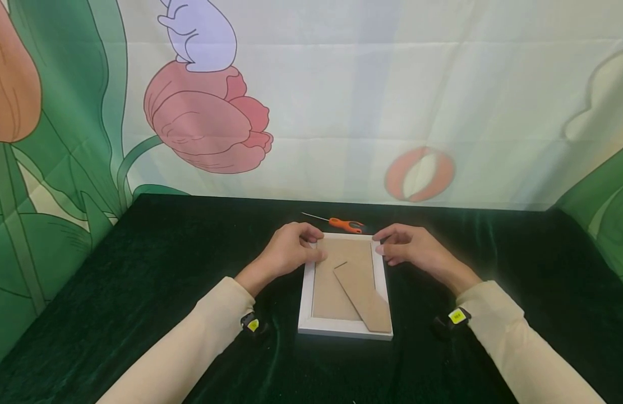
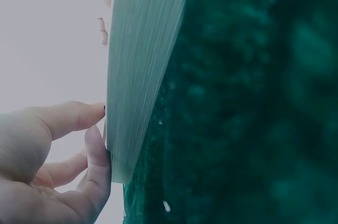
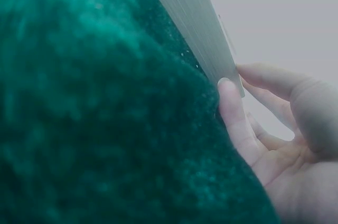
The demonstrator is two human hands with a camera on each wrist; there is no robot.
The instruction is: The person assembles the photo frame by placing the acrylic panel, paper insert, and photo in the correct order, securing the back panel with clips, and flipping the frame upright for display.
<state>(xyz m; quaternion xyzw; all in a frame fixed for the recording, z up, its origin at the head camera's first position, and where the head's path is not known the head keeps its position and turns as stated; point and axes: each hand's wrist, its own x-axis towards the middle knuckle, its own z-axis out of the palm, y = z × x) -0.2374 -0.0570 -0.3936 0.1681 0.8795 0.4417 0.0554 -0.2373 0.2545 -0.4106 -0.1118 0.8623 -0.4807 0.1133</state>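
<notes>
A white picture frame point(image 1: 306, 297) lies back side up on the dark green cloth, its short end toward me. A brown backing board point(image 1: 336, 303) fills it, and a cardboard stand leg point(image 1: 367, 297) slants across the board to the near right corner. My left hand point(image 1: 289, 247) grips the far left corner, thumb over the board and fingers at the edge. At the far right corner, my right hand point(image 1: 412, 247) pinches the frame, thumb on the border. Both wrist views show the frame's pale side wall point(image 2: 142, 65) between cloth and fingers.
Just beyond the frame's far end lies a screwdriver point(image 1: 345, 225) with an orange handle, its thin shaft pointing left. The green velvet cloth point(image 1: 190, 241) covers the table. Behind it hangs a printed curtain point(image 1: 316, 112) with tulips.
</notes>
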